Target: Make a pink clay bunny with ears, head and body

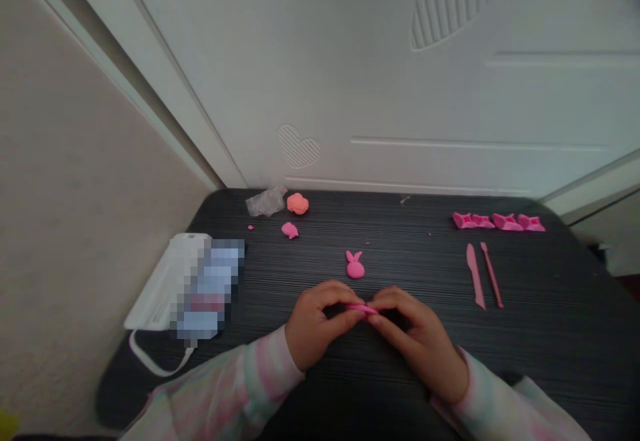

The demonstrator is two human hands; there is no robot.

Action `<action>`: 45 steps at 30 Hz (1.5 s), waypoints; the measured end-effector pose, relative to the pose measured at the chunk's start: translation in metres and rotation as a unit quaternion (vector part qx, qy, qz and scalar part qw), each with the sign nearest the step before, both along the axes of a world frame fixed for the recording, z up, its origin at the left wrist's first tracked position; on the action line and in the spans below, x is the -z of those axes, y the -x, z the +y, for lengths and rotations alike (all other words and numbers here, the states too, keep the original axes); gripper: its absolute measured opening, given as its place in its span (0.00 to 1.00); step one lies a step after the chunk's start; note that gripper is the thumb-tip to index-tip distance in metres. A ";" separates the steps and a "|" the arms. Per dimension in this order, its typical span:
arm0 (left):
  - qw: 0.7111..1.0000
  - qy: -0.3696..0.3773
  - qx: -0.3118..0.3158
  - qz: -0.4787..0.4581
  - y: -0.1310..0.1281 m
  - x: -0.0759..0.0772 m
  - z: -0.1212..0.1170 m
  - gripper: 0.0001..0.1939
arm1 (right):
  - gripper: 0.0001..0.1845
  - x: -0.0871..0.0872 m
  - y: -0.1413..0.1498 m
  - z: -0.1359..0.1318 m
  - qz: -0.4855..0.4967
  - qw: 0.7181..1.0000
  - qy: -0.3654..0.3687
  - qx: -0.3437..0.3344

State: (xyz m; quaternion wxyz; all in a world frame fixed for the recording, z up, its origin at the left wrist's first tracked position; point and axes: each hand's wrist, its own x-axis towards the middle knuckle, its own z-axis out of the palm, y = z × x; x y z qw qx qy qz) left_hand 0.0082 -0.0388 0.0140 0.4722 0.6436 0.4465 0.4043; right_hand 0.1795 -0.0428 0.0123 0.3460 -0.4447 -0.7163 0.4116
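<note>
Between the fingertips of my left hand [320, 321] and my right hand [423, 338] is a thin, flattened piece of pink modelling clay [362, 308]. Both hands pinch it by its ends, low over the dark table. Just beyond my fingers lies a pink clay rabbit head [355, 268] with two upright ears. Farther back on the left sit a small pink clay lump [289, 230] and an orange clay lump [298, 204]. My fingers partly hide the held piece.
A crumpled clear wrapper [267, 202] lies at the back left. On the left, a white power bank [167, 281] with a cable adjoins a blurred-out phone [213, 291]. At right are a pink plastic knife [475, 276], a pink stick tool [492, 274] and pink moulds [507, 222]. A white door stands behind the table.
</note>
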 end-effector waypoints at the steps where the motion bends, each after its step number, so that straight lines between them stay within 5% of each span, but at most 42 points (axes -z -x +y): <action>1: 1.000 0.003 0.000 -0.003 0.000 0.000 0.000 0.05 | 0.03 0.000 0.000 0.000 0.003 1.000 0.008 0.004; 13: 0.994 0.104 -0.003 0.018 -0.004 0.005 -0.002 0.10 | 0.06 -0.004 0.001 0.002 0.000 1.000 0.001 0.015; 23: 0.998 0.053 0.012 0.021 -0.003 0.000 0.001 0.06 | 0.06 -0.007 0.000 0.003 -0.037 0.999 0.031 0.015; 45: 0.989 0.149 -0.010 0.005 -0.003 0.001 -0.001 0.11 | 0.05 -0.004 0.001 0.000 -0.076 0.997 -0.008 0.014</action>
